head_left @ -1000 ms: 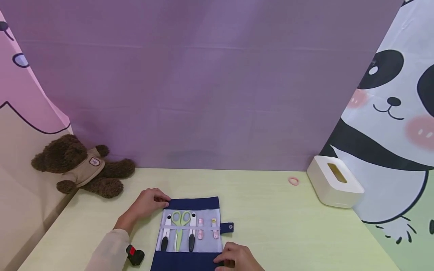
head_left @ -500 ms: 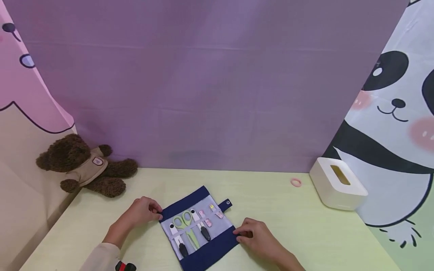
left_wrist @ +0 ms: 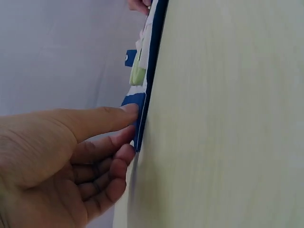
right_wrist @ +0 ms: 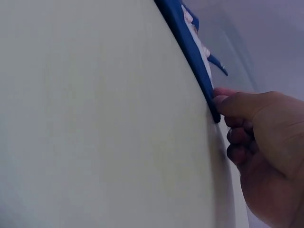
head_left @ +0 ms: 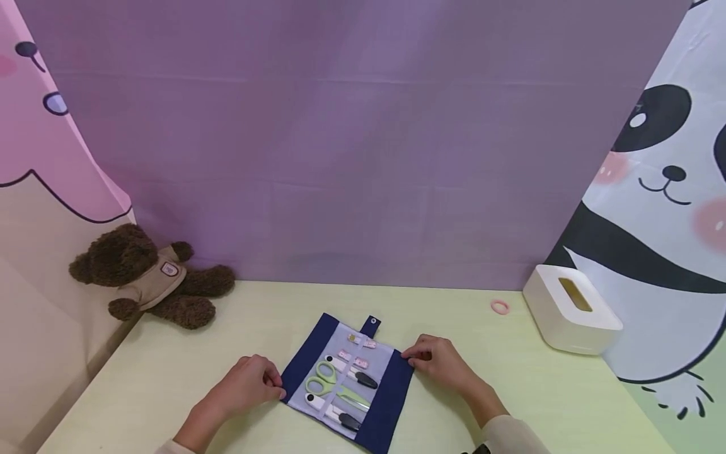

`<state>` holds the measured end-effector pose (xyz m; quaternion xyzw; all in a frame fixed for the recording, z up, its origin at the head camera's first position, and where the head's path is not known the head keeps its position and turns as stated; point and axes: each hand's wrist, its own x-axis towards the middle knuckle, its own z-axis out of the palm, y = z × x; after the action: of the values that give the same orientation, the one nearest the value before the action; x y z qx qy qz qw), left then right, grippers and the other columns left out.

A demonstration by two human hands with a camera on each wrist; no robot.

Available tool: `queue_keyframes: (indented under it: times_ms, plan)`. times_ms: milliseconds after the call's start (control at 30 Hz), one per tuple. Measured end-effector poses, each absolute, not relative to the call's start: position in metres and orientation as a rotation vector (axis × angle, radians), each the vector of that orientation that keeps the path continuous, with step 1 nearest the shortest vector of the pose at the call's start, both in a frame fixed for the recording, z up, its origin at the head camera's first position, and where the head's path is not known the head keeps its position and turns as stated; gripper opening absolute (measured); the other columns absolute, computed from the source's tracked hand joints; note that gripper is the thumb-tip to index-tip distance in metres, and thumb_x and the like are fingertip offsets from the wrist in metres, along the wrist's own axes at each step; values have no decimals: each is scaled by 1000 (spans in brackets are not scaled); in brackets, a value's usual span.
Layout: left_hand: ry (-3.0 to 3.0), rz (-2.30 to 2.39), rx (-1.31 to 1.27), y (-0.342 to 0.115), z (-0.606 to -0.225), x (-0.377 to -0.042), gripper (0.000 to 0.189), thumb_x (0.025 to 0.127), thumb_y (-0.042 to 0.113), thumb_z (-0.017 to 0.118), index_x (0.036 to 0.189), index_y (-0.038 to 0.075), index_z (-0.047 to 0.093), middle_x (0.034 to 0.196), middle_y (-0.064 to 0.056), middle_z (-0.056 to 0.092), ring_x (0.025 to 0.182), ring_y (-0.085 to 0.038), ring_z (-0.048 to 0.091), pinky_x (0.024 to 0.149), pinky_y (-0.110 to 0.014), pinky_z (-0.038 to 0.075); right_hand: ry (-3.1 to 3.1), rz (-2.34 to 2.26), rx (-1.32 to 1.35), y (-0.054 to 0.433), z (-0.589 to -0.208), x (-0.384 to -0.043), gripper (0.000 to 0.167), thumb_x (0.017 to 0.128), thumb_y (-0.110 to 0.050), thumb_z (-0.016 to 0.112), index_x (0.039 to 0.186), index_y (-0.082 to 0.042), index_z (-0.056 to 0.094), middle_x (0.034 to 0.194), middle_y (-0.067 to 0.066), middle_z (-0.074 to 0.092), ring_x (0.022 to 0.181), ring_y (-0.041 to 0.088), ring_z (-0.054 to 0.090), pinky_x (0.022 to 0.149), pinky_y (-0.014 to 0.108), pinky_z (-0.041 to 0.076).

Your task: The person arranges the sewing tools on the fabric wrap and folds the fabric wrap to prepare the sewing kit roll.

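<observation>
A navy fabric tool pouch [head_left: 391,397] lies spread out on the table, turned at an angle, its pale lining facing up. Under the pouch's elastic band sit green-handled scissors [head_left: 322,377], two white tools with black ends [head_left: 334,410], and small pink-and-white pieces [head_left: 353,359]. My left hand [head_left: 249,386] pinches the pouch's left corner, thumb on top in the left wrist view. At the upper right corner, my right hand [head_left: 441,364] pinches the navy edge between thumb and forefinger. A snap tab [head_left: 371,326] sticks out at the far side.
A brown teddy bear [head_left: 153,277] lies at the back left of the table [head_left: 465,422]. At the back right stands a white tissue box [head_left: 573,312], with a pink ring [head_left: 500,307] beside it. A purple backdrop [head_left: 363,157] rises behind the table.
The pouch has turned counterclockwise, its wide navy flap swinging from the near side to the right. My right hand has moved up and right with it; my left hand has come nearer.
</observation>
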<state>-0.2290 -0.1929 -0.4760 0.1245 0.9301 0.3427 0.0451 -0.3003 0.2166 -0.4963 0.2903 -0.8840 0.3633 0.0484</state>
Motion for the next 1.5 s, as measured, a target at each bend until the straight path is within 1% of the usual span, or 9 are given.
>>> queue_keyframes:
  times_ms: [167,267,533,767,933,1067,1200,1300,1500]
  plan:
    - [2737,1169,568,-205,-483,-239,8,85,12,84,88,14,76,79,7,66,69,1,54,63,-20,46,-2706,1117,775,207,-499,-289,12,83,-7,84,94,-6,82,77,-5,62,69,-5,48,61,18,43]
    - [2696,1213,637,-213,-486,-243,11,83,10,85,92,13,78,81,8,67,71,3,54,64,-19,48,-2699,1073,736,201,-501,-285,15,81,-12,87,93,-7,82,75,-7,61,68,-6,47,60,19,43]
    - [2615,1176,765,-198,-482,-232,17,76,13,90,87,13,78,80,7,65,71,5,54,65,-18,48,-2716,1000,679,204,-498,-301,16,79,-10,87,94,-7,82,74,-7,58,69,-2,47,63,19,43]
    - [2545,1118,739,-169,-480,-220,18,76,15,91,85,14,75,80,9,59,71,2,52,65,-17,47,-2766,1018,739,213,-495,-324,17,85,-11,84,100,-6,81,79,-5,59,73,0,47,65,21,42]
    - [2559,1071,752,-161,-482,-217,19,78,19,91,86,17,73,82,11,58,74,2,52,68,-18,47,-2775,1001,751,214,-493,-328,16,86,-10,82,101,-4,80,79,-3,59,73,0,46,65,21,42]
    - [2605,972,783,-164,-481,-215,26,78,31,91,95,24,74,94,16,61,86,4,53,81,-22,51,-2725,1057,781,215,-489,-313,15,88,-12,81,102,-6,79,84,-2,64,76,0,51,66,20,46]
    - [2612,954,853,-166,-479,-211,38,76,38,92,107,28,73,108,20,63,101,4,56,95,-26,52,-2653,1189,896,217,-485,-283,17,88,-17,82,103,-10,78,96,2,73,83,10,63,73,24,54]
    - [2607,963,907,-167,-479,-210,40,76,35,92,111,27,72,111,21,64,106,4,57,99,-26,51,-2656,1240,1019,220,-484,-259,22,88,-24,83,105,-14,77,104,1,75,93,15,67,83,25,56]
    - [2589,965,874,-165,-480,-210,33,81,32,89,108,30,71,110,22,65,104,5,56,99,-27,51,-2819,1154,1123,222,-487,-227,37,84,-40,85,115,-26,74,117,-7,69,111,5,61,100,21,51]
